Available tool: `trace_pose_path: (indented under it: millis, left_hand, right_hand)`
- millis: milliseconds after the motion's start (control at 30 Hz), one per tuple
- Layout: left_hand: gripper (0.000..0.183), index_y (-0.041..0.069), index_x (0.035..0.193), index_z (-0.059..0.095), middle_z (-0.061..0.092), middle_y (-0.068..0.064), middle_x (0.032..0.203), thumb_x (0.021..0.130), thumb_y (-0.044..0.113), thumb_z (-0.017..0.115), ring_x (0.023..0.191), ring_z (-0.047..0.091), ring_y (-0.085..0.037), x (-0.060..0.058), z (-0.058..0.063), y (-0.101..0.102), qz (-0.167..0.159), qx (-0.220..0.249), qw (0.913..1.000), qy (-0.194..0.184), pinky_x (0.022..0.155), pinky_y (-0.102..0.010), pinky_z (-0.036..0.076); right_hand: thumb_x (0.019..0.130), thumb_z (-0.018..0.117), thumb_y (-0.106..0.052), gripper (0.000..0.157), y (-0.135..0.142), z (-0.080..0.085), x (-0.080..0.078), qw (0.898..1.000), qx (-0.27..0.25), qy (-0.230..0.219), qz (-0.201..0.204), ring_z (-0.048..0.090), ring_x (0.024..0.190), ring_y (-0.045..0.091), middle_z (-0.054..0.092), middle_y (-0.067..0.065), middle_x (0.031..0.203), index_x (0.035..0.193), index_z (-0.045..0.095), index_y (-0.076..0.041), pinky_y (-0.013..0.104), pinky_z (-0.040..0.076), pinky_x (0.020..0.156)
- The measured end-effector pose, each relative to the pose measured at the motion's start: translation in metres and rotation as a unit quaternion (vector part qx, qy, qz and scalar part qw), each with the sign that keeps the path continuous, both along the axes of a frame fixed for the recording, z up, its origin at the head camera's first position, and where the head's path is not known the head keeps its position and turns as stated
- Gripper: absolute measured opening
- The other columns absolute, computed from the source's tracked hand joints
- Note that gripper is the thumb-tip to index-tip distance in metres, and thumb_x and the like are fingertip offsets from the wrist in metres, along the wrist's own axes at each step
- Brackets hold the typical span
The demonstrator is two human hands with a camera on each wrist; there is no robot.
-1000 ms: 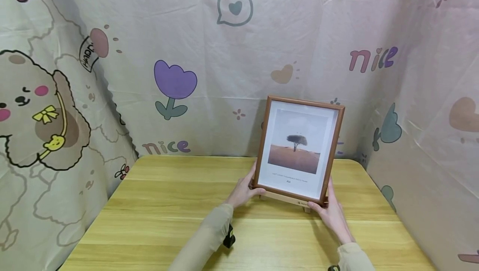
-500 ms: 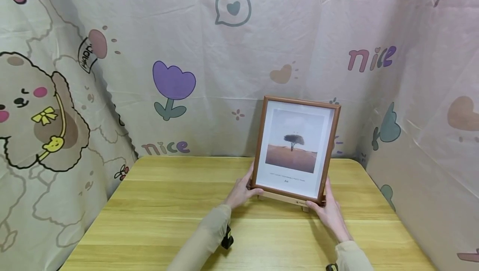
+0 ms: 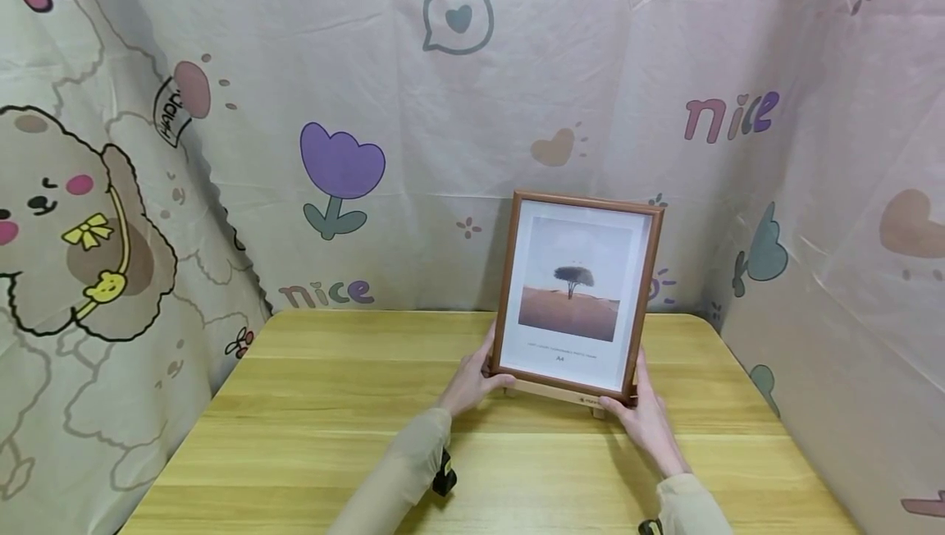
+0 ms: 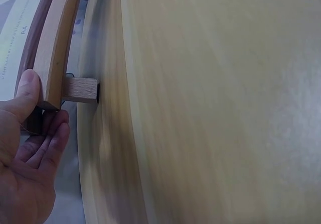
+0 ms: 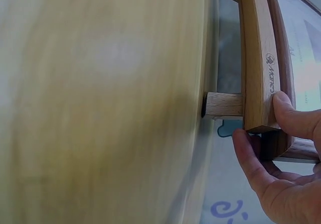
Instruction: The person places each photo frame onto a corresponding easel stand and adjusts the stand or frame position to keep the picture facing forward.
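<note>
A brown wooden picture frame [image 3: 577,367] with a print of a lone tree leans back on a small wooden tabletop easel [image 3: 550,390]. My left hand [image 3: 467,383] grips the lower left corner, thumb in front and fingers curled behind. At the lower right corner my right hand [image 3: 651,424] holds on the same way. The left wrist view shows the left thumb [image 4: 29,91] against the frame by the easel's ledge [image 4: 55,43]. In the right wrist view, the right thumb [image 5: 293,116] presses beside the lettered ledge [image 5: 258,58]. The easel's back is hidden behind the frame.
The frame and easel are at the right half of a light wooden table [image 3: 332,404], near its back edge. A printed cloth [image 3: 443,108] hangs close behind the table, and more cloth flanks both sides. A small black wrist camera [image 3: 445,473] hangs under the left sleeve.
Both hands have shifted the picture frame and easel a little to the left across the table. The grip on both lower corners looks the same.
</note>
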State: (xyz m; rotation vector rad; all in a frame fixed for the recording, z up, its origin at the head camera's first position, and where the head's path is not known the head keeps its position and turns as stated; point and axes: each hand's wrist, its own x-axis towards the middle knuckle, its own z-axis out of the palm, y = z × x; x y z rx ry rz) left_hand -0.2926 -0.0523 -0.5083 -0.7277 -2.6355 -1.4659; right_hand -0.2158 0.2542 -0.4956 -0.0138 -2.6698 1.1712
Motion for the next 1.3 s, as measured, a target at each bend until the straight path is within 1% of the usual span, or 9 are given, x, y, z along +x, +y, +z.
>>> trace_pose_path:
  millis: [167, 367, 500, 567, 800, 933, 1033, 1200, 1300]
  left_hand:
    - [0.107, 0.024, 0.164, 0.001, 0.062, -0.003, 0.078, 0.088, 0.031, 0.076, 0.070, 0.048, -0.006, 0.002, 0.001, -0.002, 0.008, -0.002, 1.0000, -0.004, 0.070, -0.020, 0.045]
    - [0.107, 0.024, 0.164, 0.001, 0.060, -0.002, 0.077, 0.088, 0.031, 0.077, 0.070, 0.047, -0.007, 0.005, 0.001, -0.005, 0.016, -0.005, 0.9998, -0.004, 0.069, -0.021, 0.043]
    - [0.107, 0.024, 0.164, 0.001, 0.062, -0.003, 0.081, 0.088, 0.032, 0.076, 0.073, 0.048, -0.008, 0.005, 0.001, -0.007, 0.022, -0.006, 0.9997, -0.008, 0.071, -0.021, 0.044]
    - [0.106, 0.021, 0.164, 0.002, 0.063, -0.004, 0.082, 0.088, 0.031, 0.076, 0.073, 0.049, -0.009, 0.005, 0.001, -0.008, 0.023, -0.007, 0.9997, -0.006, 0.071, -0.021, 0.045]
    - [0.107, 0.027, 0.164, 0.000, 0.058, -0.002, 0.077, 0.088, 0.032, 0.076, 0.071, 0.046, -0.008, 0.006, -0.001, -0.012, 0.030, -0.011, 0.9995, -0.005, 0.068, -0.021, 0.043]
    - [0.107, 0.027, 0.164, 0.001, 0.059, -0.001, 0.077, 0.088, 0.033, 0.077, 0.071, 0.047, -0.007, 0.006, -0.002, -0.014, 0.030, -0.007, 0.9995, -0.003, 0.068, -0.020, 0.043]
    - [0.107, 0.024, 0.164, 0.002, 0.059, -0.002, 0.077, 0.088, 0.033, 0.077, 0.071, 0.047, -0.007, 0.007, -0.003, -0.016, 0.030, -0.004, 0.9995, 0.000, 0.068, -0.020, 0.044]
    - [0.106, 0.016, 0.164, 0.004, 0.060, -0.003, 0.077, 0.088, 0.032, 0.076, 0.071, 0.048, -0.006, 0.007, -0.003, -0.018, 0.032, -0.009, 0.9994, 0.006, 0.068, -0.020, 0.045]
    - [0.106, 0.016, 0.164, 0.004, 0.057, -0.001, 0.076, 0.088, 0.034, 0.076, 0.070, 0.046, -0.007, 0.008, -0.003, -0.019, 0.036, -0.015, 0.9992, 0.002, 0.067, -0.020, 0.043]
  right_hand:
    - [0.090, 0.076, -0.013, 0.110, -0.002, -0.001, -0.001, 1.000, 0.002, 0.004, 0.004, 0.068, 0.104, 0.043, 0.065, 0.038, 0.118, 0.163, -0.006, -0.016, 0.053, 0.052, 0.093]
    - [0.090, 0.076, -0.013, 0.109, -0.004, -0.002, -0.003, 1.000, -0.003, 0.009, 0.009, 0.070, 0.101, 0.039, 0.068, 0.036, 0.115, 0.163, -0.004, -0.017, 0.047, 0.054, 0.089]
    - [0.090, 0.076, -0.013, 0.109, -0.006, -0.003, -0.004, 1.000, -0.006, 0.005, 0.010, 0.069, 0.103, 0.040, 0.066, 0.037, 0.117, 0.163, -0.005, -0.018, 0.050, 0.053, 0.091]
    - [0.090, 0.076, -0.013, 0.109, -0.007, -0.002, -0.004, 1.000, -0.009, 0.002, 0.011, 0.068, 0.104, 0.041, 0.065, 0.037, 0.118, 0.163, -0.005, -0.018, 0.051, 0.053, 0.092]
    - [0.090, 0.076, -0.012, 0.109, -0.010, -0.003, -0.006, 1.000, -0.014, 0.006, 0.016, 0.070, 0.103, 0.040, 0.067, 0.036, 0.116, 0.163, -0.004, -0.019, 0.050, 0.053, 0.091]
    - [0.089, 0.076, -0.010, 0.109, -0.012, -0.003, -0.007, 1.000, -0.014, 0.013, 0.022, 0.071, 0.102, 0.039, 0.067, 0.037, 0.115, 0.163, -0.004, -0.019, 0.047, 0.054, 0.089]
    - [0.089, 0.076, -0.010, 0.109, -0.014, -0.003, -0.008, 0.999, -0.017, 0.014, 0.024, 0.071, 0.102, 0.039, 0.067, 0.036, 0.115, 0.163, -0.004, -0.019, 0.046, 0.054, 0.089]
    - [0.089, 0.077, -0.012, 0.110, -0.016, -0.002, -0.008, 0.999, -0.020, 0.011, 0.023, 0.071, 0.101, 0.038, 0.068, 0.035, 0.113, 0.163, -0.003, -0.020, 0.049, 0.053, 0.090]
    - [0.089, 0.077, -0.012, 0.110, -0.017, -0.002, -0.009, 0.999, -0.022, 0.010, 0.023, 0.071, 0.101, 0.038, 0.069, 0.035, 0.113, 0.163, -0.004, -0.021, 0.051, 0.053, 0.091]
